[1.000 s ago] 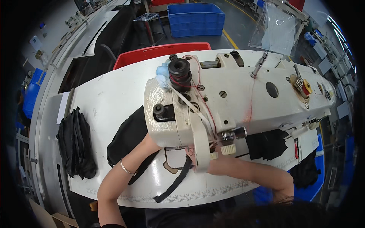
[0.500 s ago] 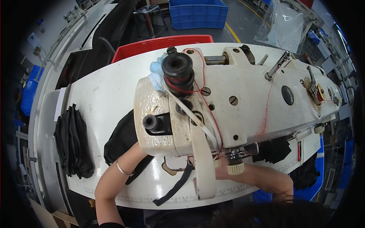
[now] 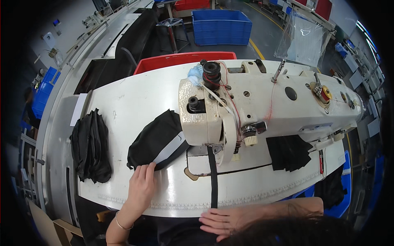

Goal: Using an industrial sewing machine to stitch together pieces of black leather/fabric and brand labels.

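Note:
My left hand (image 3: 140,186), fingers bent and together, grips the lower corner of a black fabric piece (image 3: 154,133) with a pale strip (image 3: 167,146) along its side. The piece lies left of the white sewing machine (image 3: 269,102). A black tape (image 3: 213,184) runs from under the presser foot (image 3: 211,149) down to the table's front edge. My right hand (image 3: 219,223) is open just below the tape's end, fingers spread at that edge.
A stack of black pieces (image 3: 91,147) sits left on the white table (image 3: 117,102); more black cloth (image 3: 287,151) lies right, beside a red-handled tool (image 3: 321,160). A red bin (image 3: 184,57) and blue crate (image 3: 221,26) stand behind, another blue bin (image 3: 344,188) at right.
Both hands have pulled back from under the machine head toward me. The black piece now shows its pale strip, and the tape hangs straighter. My view has shifted.

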Demonstrator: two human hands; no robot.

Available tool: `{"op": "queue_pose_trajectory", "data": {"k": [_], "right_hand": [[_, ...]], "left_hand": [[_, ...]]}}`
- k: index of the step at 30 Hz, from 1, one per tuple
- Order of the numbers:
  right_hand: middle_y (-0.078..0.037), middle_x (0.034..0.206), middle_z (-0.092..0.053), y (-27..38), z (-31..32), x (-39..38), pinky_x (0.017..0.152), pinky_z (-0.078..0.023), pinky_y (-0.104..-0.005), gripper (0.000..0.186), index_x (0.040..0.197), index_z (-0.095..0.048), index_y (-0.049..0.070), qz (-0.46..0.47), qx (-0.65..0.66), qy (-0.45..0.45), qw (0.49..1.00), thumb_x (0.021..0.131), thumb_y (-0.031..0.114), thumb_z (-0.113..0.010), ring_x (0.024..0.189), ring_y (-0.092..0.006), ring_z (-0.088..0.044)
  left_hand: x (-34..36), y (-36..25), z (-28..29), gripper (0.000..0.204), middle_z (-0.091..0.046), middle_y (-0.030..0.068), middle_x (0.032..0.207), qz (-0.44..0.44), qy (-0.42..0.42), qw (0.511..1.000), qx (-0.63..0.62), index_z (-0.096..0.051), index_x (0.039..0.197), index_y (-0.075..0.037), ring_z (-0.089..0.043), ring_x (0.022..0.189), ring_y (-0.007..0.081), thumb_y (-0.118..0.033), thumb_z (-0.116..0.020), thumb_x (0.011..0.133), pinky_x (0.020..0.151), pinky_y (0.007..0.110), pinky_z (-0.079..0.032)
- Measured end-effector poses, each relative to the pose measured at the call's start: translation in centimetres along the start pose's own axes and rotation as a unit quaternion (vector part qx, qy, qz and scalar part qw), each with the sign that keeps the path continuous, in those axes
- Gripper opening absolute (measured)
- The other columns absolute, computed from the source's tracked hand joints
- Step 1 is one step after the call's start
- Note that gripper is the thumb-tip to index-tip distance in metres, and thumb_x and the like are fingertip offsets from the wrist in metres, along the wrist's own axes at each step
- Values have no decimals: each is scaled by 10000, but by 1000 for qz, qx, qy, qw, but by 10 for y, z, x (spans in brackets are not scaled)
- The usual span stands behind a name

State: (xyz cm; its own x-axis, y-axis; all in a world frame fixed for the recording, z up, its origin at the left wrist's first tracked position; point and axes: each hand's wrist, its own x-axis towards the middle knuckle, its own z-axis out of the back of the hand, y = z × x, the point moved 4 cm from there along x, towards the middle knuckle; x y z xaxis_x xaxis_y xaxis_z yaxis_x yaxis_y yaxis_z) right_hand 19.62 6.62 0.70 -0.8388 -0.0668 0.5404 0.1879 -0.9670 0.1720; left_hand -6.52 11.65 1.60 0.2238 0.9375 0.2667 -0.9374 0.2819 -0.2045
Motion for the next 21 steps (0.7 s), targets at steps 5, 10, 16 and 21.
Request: {"op": "queue_pose_trajectory", "data": {"k": [5, 10, 16, 21], "right_hand": [[-151, 1086, -614, -25, 12, 19, 843, -507, -383, 279, 1063, -596, -30, 64, -73, -80, 992, 847, 147, -593, 961, -285, -623], [-139, 1059, -575, -112, -6, 47, 742, -526, -385, 261, 1071, -570, -27, -219, -1, -189, 957, 853, 102, -633, 925, -302, -608], [-168, 1025, -628, -153, -20, 68, 800, -516, -406, 261, 1067, -620, -33, -353, 6, -173, 920, 848, 102, -664, 926, -314, -617], [-129, 911, -662, -140, -12, 48, 753, -510, -366, 191, 983, -669, -18, -362, 154, -149, 907, 862, 130, -665, 823, -290, -631]], "left_hand": [[39, -30, 68, 335, -528, 144, 902, -17, -50, 995, -86, -531, 1129, -13, -602, 773, 302, 72, -557, 807, 629, 403, -507], [89, -60, 105, 384, -541, 119, 921, -40, 87, 988, -119, -555, 1154, -44, -573, 744, 239, 18, -677, 795, 648, 331, -482], [103, -30, 110, 275, -594, 111, 930, -13, 141, 982, -128, -613, 1040, -13, -613, 810, 243, 35, -681, 778, 726, 341, -510], [111, -15, 93, 173, -596, 118, 970, -6, 34, 996, 81, -641, 957, -19, -585, 933, 273, 28, -640, 791, 784, 364, -503]]}}
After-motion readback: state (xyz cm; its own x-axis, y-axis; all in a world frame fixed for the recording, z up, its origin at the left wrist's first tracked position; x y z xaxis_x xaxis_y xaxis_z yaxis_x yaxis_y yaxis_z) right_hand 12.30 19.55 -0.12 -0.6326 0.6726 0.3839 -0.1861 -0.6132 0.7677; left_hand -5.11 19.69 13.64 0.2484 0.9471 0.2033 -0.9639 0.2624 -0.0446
